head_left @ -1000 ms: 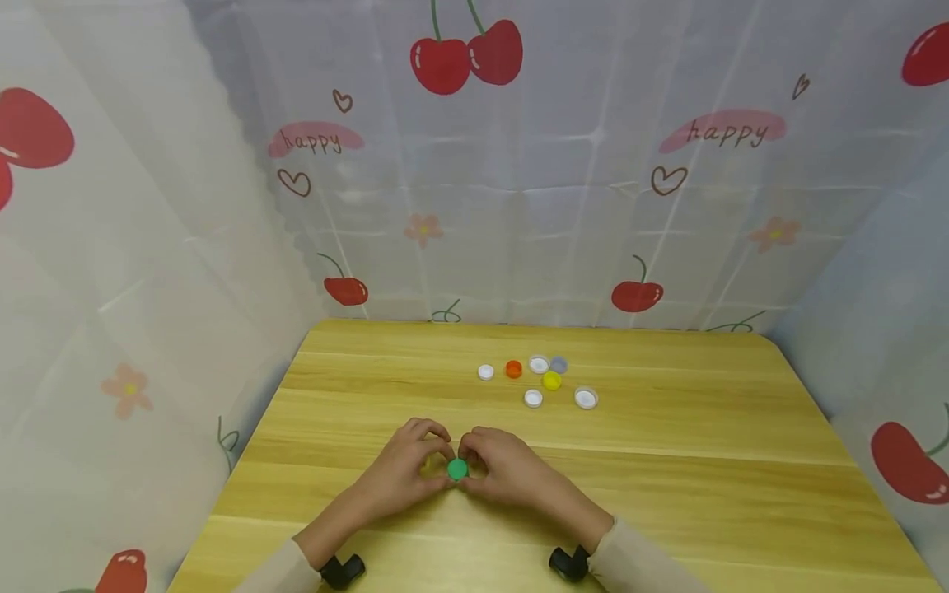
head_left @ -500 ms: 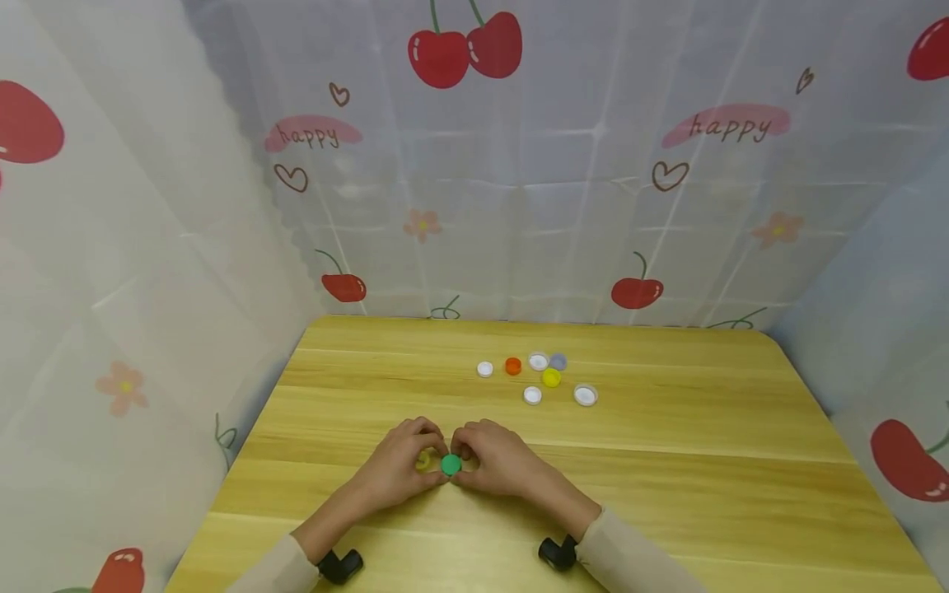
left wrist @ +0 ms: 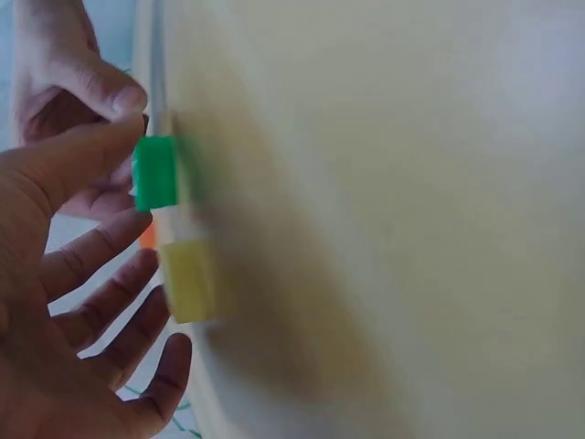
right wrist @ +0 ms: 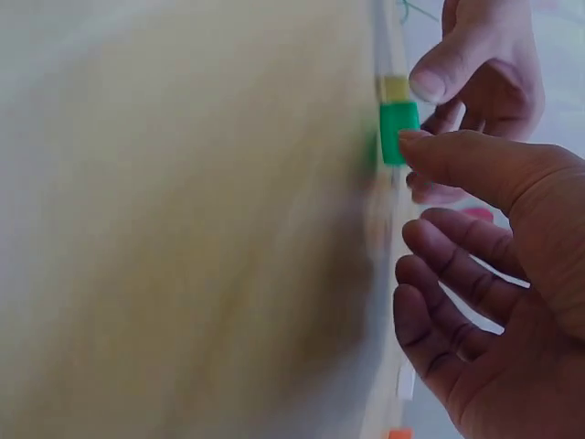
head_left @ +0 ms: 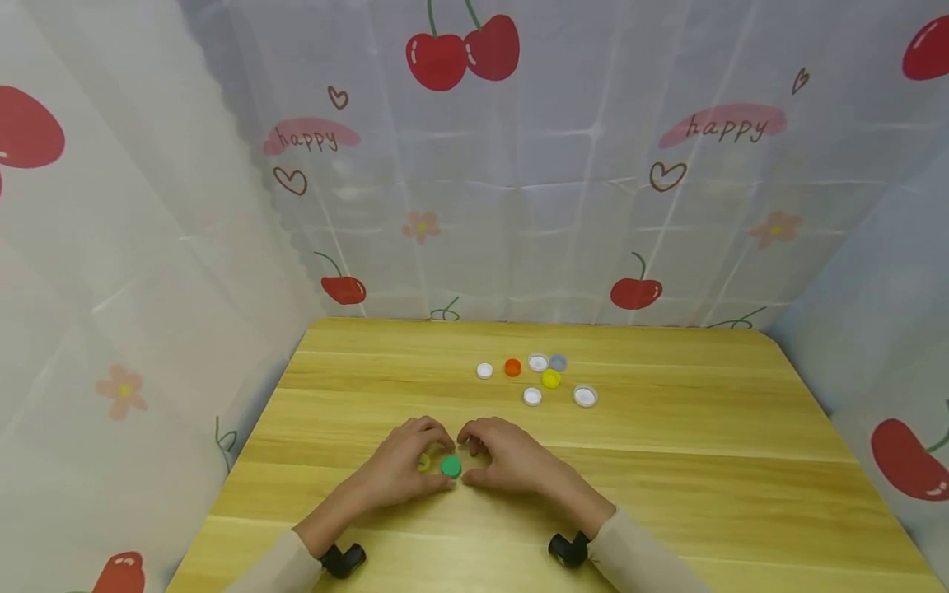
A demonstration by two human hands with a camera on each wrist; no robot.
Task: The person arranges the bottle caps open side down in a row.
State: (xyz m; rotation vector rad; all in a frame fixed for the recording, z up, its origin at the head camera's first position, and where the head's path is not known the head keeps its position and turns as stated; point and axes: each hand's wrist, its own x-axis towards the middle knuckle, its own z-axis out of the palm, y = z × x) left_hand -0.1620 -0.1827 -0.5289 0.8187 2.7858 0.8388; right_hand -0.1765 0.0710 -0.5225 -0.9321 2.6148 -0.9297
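A small green bottle cap (head_left: 451, 467) sits on the wooden table between the two hands, its flat top up. My left hand (head_left: 400, 463) arches at its left side, thumb and fingers spread around it without pinching. On the other side my right hand (head_left: 511, 457) also stands open, its thumb and index finger parted near the cap. Beneath the left hand's arch is a yellow cap (head_left: 424, 463), partly hidden in the head view. In the left wrist view this yellow cap (left wrist: 190, 282) stands on the table close to the green cap (left wrist: 155, 172).
Farther back lie an orange cap (head_left: 513, 368), a bright yellow cap (head_left: 551, 379), a grey-blue cap (head_left: 558, 362) and several white caps, one of them a white cap (head_left: 586, 396) at the right. A printed curtain (head_left: 519, 206) hangs behind the table.
Both hands have let go of the green cap, and their fingers have spread apart. The cap has shifted slightly left since the earliest frame, and the right hand has drawn back a little.
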